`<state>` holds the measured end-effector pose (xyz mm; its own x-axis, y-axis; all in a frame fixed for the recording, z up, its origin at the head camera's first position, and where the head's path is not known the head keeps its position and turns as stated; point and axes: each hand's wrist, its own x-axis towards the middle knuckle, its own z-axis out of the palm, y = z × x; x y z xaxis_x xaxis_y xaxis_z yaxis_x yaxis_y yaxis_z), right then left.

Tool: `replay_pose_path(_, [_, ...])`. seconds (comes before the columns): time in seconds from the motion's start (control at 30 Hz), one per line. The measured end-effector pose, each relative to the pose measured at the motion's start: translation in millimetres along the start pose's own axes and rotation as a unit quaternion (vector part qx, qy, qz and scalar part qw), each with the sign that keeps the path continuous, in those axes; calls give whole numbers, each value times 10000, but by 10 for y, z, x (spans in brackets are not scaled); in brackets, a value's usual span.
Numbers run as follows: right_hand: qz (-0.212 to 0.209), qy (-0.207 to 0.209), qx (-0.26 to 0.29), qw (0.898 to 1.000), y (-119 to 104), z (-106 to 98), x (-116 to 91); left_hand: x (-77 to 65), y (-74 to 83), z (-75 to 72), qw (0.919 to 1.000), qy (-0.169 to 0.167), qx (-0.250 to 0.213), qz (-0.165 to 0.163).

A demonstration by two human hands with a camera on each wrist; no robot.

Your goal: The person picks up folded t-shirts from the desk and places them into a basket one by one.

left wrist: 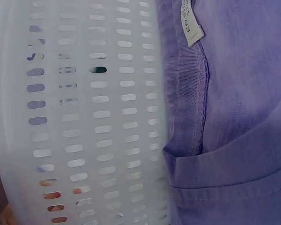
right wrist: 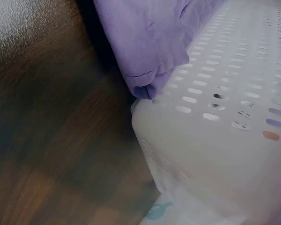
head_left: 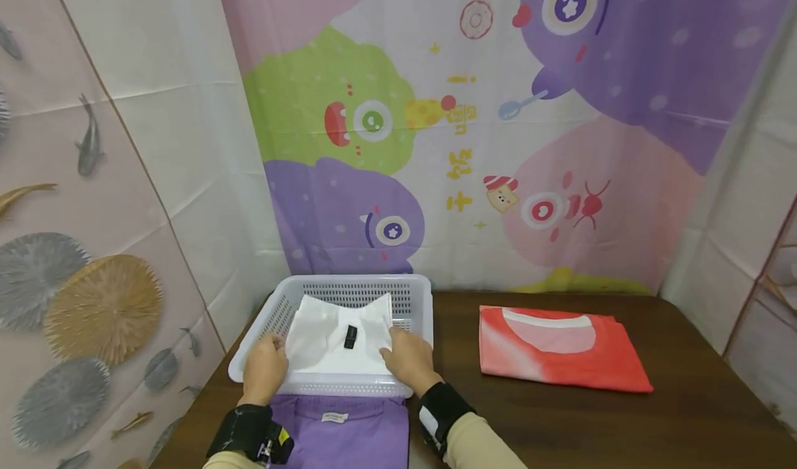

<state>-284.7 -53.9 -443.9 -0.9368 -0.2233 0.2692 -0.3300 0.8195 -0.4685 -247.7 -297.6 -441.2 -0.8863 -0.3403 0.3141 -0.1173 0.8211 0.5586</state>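
Note:
A white folded cloth [head_left: 317, 344] lies inside a white plastic basket [head_left: 342, 387] with slotted walls. A small black patch [head_left: 351, 337], perhaps a tag or a print, shows on the cloth. At the cloth's left edge my left hand [head_left: 264, 370] pinches it, beside the basket's left rim. My right hand [head_left: 411, 360] pinches the right edge, thumb on the near side. Both wrist views mostly show the basket's front wall [left wrist: 89, 112]; the fingertips are hidden there. Right in front of the basket lies a purple garment [head_left: 349, 434] with a pale neck label [head_left: 335, 418].
A red and pink folded cloth [head_left: 563, 350] rests on the right part of the dark wooden table [head_left: 535, 420]. Patterned curtains [head_left: 461, 247] hang close behind the table and on both sides.

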Motion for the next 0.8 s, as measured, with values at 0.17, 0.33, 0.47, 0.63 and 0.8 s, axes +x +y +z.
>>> replay_pose_path(0.17, [103,-90,-188,9997,5,28,-13,-4,-7,16,9998,-99,121,136])
replay_pose_path(0.33, [66,-103,-80,9999,6,38,-14,-20,-1,-2,9999,26,144,41])
replay_pose_path(0.47, [18,-54,12,10000,-10,36,-16,-32,-7,-16,9999,82,135,18])
replay_pose_path(0.63, [-119,125,49,9998,-13,25,-25,-36,-10,-19,9999,90,81,15])
replay_pose_path(0.8, [-283,412,411,9979,14,20,-24,-51,2,-19,9996,215,-154,28])
